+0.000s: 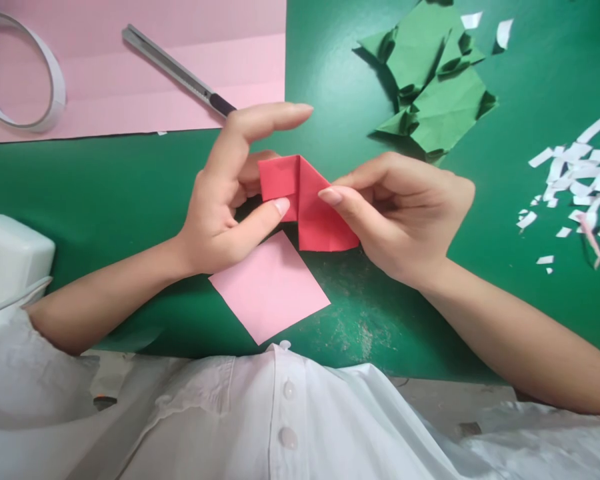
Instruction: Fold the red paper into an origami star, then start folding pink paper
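Note:
A red folded paper (320,217) is held up between both hands above the green table, with a crease running down its middle. My left hand (230,200) pinches its left part between the thumb in front and fingers behind, while the index finger stretches out above. At the paper's right edge, the thumb and index finger of my right hand (405,207) are closed on it; the other fingers curl under. Just below lies a square of pink paper (273,287), turned cornerwise on the table, its upper left edge near my left hand.
A large pink sheet (180,67) at the upper left carries a roll of white tape (55,90) and a utility knife (175,67). Green folded paper pieces (430,87) lie at the upper right. White paper scraps (580,173) are strewn farther right. A white box-like object (15,260) stands at left.

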The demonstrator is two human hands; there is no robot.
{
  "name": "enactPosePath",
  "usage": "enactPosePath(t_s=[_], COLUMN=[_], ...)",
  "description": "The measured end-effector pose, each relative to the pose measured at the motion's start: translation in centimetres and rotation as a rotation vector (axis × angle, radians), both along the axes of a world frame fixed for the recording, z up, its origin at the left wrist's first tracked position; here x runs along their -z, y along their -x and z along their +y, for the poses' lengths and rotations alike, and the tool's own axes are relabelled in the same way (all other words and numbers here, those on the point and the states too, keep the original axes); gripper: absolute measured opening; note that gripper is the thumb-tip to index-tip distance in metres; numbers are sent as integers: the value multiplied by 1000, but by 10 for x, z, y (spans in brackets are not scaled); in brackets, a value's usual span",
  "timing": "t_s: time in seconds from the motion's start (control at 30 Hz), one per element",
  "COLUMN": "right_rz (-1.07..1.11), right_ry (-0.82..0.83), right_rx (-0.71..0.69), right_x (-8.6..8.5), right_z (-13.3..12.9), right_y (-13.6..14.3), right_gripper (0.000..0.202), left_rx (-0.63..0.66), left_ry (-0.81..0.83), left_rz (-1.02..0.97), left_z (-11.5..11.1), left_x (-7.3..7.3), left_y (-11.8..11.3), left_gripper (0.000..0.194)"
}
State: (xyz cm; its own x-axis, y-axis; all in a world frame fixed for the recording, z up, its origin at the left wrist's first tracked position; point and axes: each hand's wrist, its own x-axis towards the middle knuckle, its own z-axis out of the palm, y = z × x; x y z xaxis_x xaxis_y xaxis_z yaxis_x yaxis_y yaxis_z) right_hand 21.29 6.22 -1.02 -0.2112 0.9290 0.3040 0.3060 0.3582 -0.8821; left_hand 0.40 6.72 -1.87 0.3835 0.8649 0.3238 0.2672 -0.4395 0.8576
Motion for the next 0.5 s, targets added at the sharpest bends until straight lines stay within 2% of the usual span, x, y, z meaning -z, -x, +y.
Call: enactPosePath(t_s=[0.1,0.23,0.37,0.5], right_rz=[-4,5,66,86], right_ry=[33,82,117,139], right_rx=[-8,-33,-68,-108], right_x=[1,1,1,-1], right_z=[0,1,2,3], right_y=[-1,-2,-2,-3], right_gripper=[21,27,30,32], left_rx=[10,36,6,-51], left_ry=[-28,-28,26,38], left_rz=[-48,-20,66,5], left_z=[1,3,2,0], left_x=[1,-2,-3,-5], left_y=[-1,0,-1,-4], left_gripper=[39,14,19,8])
